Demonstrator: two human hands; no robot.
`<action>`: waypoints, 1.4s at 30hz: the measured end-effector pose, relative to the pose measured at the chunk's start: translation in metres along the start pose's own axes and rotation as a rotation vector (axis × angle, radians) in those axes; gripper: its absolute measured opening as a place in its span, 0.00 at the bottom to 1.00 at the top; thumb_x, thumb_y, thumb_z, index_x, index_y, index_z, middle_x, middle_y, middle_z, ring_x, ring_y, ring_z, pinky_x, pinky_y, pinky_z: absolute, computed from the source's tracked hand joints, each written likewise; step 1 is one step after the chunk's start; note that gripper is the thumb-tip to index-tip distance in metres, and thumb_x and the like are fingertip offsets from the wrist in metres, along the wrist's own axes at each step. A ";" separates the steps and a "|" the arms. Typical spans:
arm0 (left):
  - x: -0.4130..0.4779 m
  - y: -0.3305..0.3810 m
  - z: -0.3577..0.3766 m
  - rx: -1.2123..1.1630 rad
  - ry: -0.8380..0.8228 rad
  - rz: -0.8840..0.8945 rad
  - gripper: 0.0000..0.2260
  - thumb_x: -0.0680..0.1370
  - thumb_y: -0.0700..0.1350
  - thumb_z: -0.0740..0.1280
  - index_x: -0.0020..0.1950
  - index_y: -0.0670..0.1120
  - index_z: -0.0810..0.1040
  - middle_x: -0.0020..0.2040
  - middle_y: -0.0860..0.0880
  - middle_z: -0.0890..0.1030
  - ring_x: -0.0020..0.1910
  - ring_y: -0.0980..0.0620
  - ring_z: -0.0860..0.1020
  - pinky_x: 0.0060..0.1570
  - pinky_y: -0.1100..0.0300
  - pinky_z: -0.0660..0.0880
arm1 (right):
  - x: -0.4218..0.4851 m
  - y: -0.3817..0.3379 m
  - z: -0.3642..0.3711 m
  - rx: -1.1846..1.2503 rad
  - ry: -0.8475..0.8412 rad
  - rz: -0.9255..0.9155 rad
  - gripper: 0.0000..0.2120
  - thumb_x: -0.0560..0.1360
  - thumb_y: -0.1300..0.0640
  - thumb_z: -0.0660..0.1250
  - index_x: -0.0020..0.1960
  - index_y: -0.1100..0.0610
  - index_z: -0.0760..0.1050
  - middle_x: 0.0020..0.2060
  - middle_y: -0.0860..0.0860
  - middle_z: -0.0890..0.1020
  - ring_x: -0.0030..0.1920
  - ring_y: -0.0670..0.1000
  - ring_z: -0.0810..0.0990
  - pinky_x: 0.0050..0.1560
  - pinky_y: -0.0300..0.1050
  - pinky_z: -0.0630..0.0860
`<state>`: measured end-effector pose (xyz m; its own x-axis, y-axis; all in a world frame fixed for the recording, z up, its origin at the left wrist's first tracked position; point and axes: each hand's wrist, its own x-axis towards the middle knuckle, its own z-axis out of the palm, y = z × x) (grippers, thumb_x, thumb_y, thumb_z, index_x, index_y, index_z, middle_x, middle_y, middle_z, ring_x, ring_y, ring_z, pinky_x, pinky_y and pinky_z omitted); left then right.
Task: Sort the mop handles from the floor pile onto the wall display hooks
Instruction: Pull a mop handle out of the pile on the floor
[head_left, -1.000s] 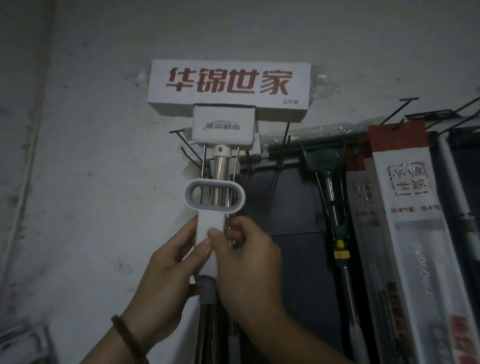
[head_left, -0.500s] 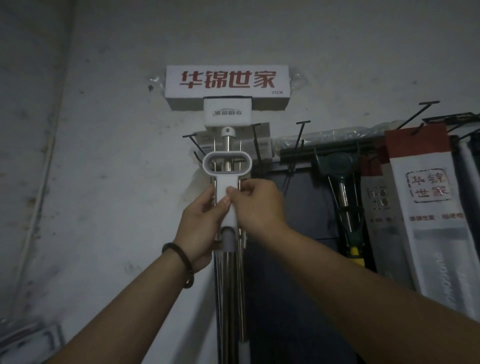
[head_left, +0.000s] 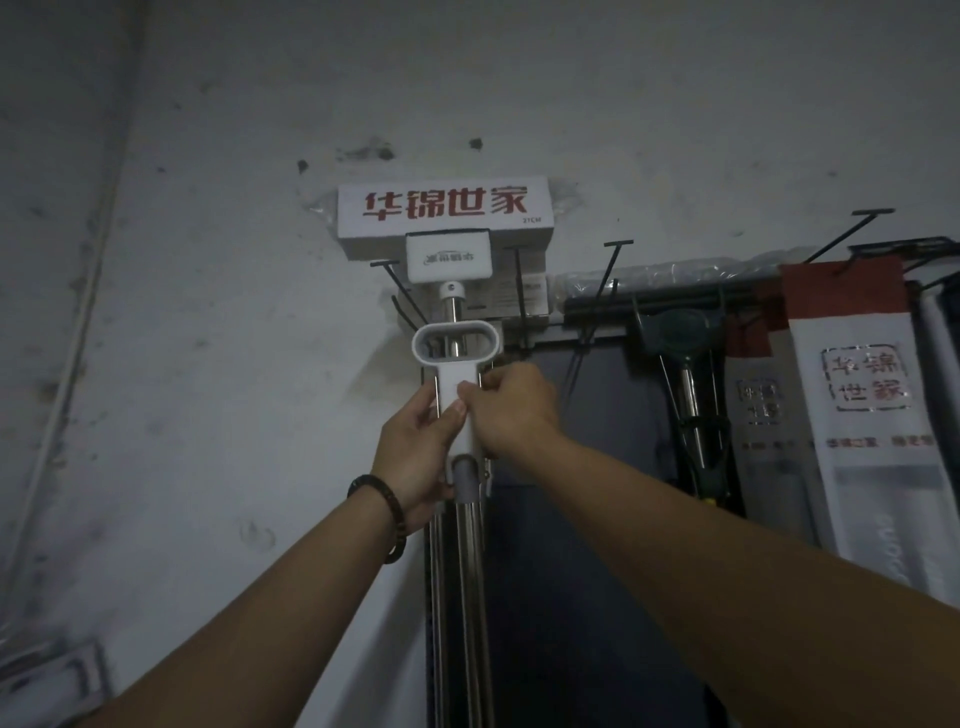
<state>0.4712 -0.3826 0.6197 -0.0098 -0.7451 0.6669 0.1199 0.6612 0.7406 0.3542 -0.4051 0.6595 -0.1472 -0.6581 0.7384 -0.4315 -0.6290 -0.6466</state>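
Dim, bluish light is falling evenly; the white rectangular cardboard box with red characters (head_left: 444, 215) is showing brightest. Far right of it, white printed plastic packaging (head_left: 872, 441) is blurring.

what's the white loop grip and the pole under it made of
The white loop grip looks like moulded plastic, matte, with smooth rounded edges. The pole seems polished metal, probably stainless steel: bright streaky reflections. The grey collar is unclear.

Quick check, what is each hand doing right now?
Left hand: grips the white mop handle.
Right hand: pinches the same handle, thumb on its front.
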 end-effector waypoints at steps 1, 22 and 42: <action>0.003 -0.004 0.000 0.001 0.007 -0.011 0.12 0.85 0.48 0.65 0.66 0.59 0.81 0.57 0.48 0.87 0.44 0.51 0.88 0.43 0.43 0.84 | 0.001 0.002 0.001 0.011 -0.011 0.027 0.10 0.78 0.50 0.74 0.48 0.57 0.86 0.43 0.52 0.87 0.41 0.51 0.86 0.40 0.44 0.82; 0.041 -0.062 0.000 0.135 0.041 -0.210 0.14 0.82 0.43 0.69 0.67 0.51 0.79 0.55 0.42 0.86 0.47 0.41 0.86 0.49 0.39 0.85 | 0.021 0.056 0.028 -0.267 -0.076 0.106 0.15 0.80 0.56 0.71 0.64 0.61 0.81 0.61 0.59 0.84 0.58 0.57 0.85 0.44 0.39 0.74; 0.048 -0.080 -0.009 0.335 0.058 -0.167 0.13 0.85 0.47 0.64 0.70 0.53 0.74 0.60 0.40 0.84 0.57 0.36 0.84 0.55 0.34 0.82 | 0.018 0.067 0.042 -0.348 -0.127 0.086 0.14 0.84 0.57 0.64 0.66 0.61 0.80 0.62 0.61 0.84 0.62 0.61 0.82 0.55 0.44 0.75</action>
<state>0.4702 -0.4718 0.5917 0.0552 -0.8427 0.5355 -0.2098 0.5146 0.8314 0.3594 -0.4768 0.6215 -0.0945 -0.7621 0.6405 -0.7019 -0.4053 -0.5858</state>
